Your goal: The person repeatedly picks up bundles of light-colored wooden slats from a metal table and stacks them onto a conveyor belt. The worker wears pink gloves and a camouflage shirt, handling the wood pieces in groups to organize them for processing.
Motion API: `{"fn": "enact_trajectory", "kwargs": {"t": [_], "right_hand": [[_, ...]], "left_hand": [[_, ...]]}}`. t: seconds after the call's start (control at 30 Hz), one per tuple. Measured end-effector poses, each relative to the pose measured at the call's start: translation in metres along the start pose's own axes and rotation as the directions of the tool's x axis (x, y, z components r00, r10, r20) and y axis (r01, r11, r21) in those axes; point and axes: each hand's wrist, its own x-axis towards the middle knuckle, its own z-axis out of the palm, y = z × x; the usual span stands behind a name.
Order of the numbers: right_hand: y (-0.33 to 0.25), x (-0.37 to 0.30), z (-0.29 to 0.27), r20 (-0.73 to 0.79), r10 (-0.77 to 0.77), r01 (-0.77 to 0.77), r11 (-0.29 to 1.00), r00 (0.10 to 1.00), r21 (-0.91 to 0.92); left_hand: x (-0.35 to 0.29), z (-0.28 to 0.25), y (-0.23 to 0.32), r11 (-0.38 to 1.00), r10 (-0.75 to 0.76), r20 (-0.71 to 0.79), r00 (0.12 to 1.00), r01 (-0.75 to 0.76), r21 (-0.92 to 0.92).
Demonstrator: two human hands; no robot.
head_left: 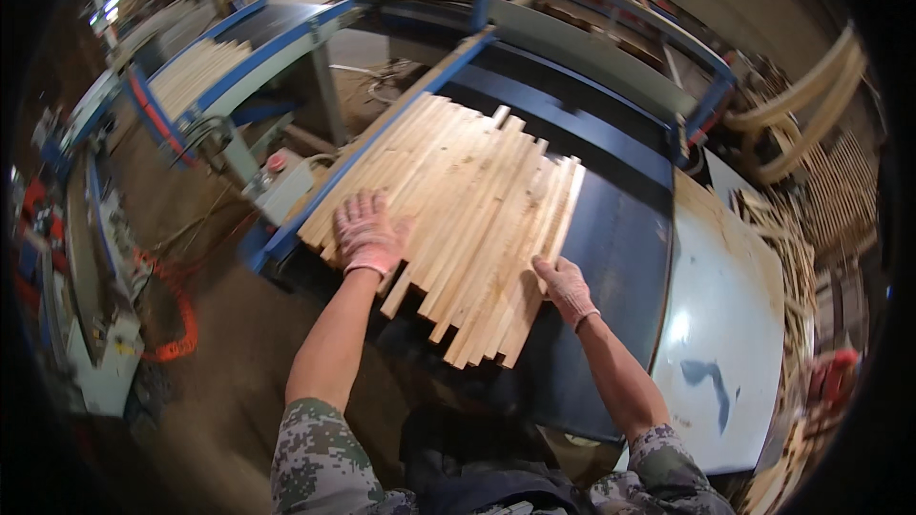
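Observation:
Many pale wooden strips (468, 200) lie side by side on a dark conveyor belt (620, 229), their near ends uneven. My left hand (368, 234), in a pinkish work glove, rests on top of the strips at their left side with fingers spread. At the right edge of the batch, my right hand (563, 286), gloved too, presses against the outer strips. Its thumb lies on top, while its other fingers are partly hidden, so whether it grips a strip is unclear.
A blue side rail (382, 138) borders the belt on the left, near a control box with a red button (277, 163). Another conveyor (205, 67) carries more strips at the far left. A pale metal table (720, 324) stands right, with a wood pile (787, 248) beyond. An orange coiled hose (181, 324) hangs left.

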Motion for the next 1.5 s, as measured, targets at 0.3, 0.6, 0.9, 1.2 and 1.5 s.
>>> {"fn": "enact_trajectory", "kwargs": {"t": [0.3,0.6,0.9,1.2,1.5], "right_hand": [[0.031,-0.144,-0.001,0.153,-0.341,0.277,0.901,0.927,0.333],[0.268,-0.317,-0.021,0.456,-0.058,0.088,0.995,0.888,-0.046],[0.576,-0.516,-0.103,-0.308,0.897,-0.725,0.439,0.318,0.531],[0.669,-0.685,-0.039,-0.151,0.945,-0.666,0.312,0.289,0.678],[0.673,-0.766,-0.002,-0.053,0.988,-0.372,0.104,0.143,0.922]], "left_hand": [[0.011,0.026,-0.011,0.999,0.04,-0.056,0.998,-0.039,0.017],[-0.064,-0.005,0.066,0.606,0.276,0.148,0.95,-0.052,-0.794],[-0.366,0.001,0.323,-0.044,0.93,0.078,0.359,0.319,-0.947],[-0.591,0.215,0.433,0.651,0.697,0.662,-0.277,-0.145,-0.745],[-0.629,0.317,0.393,0.807,0.339,0.938,0.069,-0.534,-0.253]]}}
